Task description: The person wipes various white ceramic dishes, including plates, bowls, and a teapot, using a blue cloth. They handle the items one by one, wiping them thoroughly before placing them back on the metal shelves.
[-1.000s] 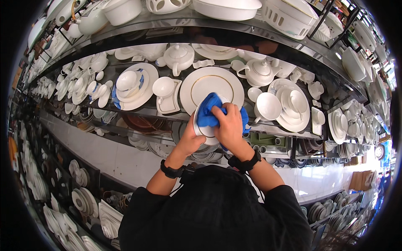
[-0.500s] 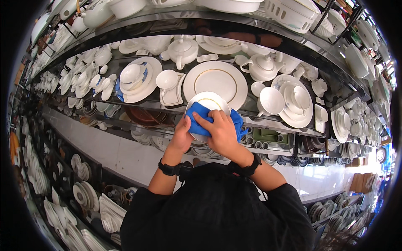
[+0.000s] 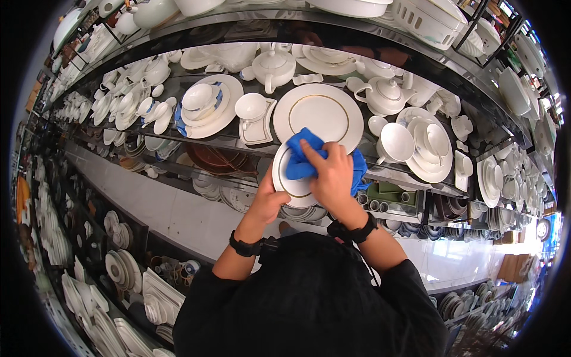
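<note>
A pale, glossy tiled floor (image 3: pixel 163 209) forms an aisle between black shelving: a tiered display rack (image 3: pixel 250 33) with a shiny, reflective upper front across the far side, and a low rack (image 3: pixel 138 237) at lower left. Bright light glares at right, near a brown cardboard box (image 3: pixel 514 268).

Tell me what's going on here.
A person in a black top grips a small round white ringed plate by its left side with the left hand. The right hand presses a crumpled blue cloth onto its face. The plate is held up before a dark glossy shelf, where a larger round white plate with a gold ring lies.
</note>
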